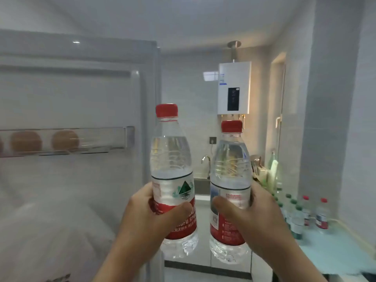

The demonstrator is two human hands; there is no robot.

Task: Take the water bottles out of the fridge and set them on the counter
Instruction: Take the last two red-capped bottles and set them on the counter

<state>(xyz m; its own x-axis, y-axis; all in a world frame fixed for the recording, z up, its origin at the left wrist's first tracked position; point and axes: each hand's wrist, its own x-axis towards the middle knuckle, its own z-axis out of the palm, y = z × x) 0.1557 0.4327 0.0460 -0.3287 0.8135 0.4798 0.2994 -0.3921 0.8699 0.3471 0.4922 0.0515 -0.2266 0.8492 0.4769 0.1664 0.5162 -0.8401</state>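
Observation:
I hold two clear water bottles with red caps and red labels upright in front of me. My left hand [150, 218] is wrapped around the label of the left bottle [173, 159]. My right hand [254, 216] grips the right bottle [231, 165] the same way. The open fridge door [71, 98] fills the left side. On the pale counter [337, 251] at the right stand several more water bottles [322, 213], some with red caps, some with green caps.
A door shelf [67, 141] on the fridge door holds brown eggs. Behind the bottles are a sink with a tap [206, 159], a white wall heater [234, 88], and dish items by the window at the right.

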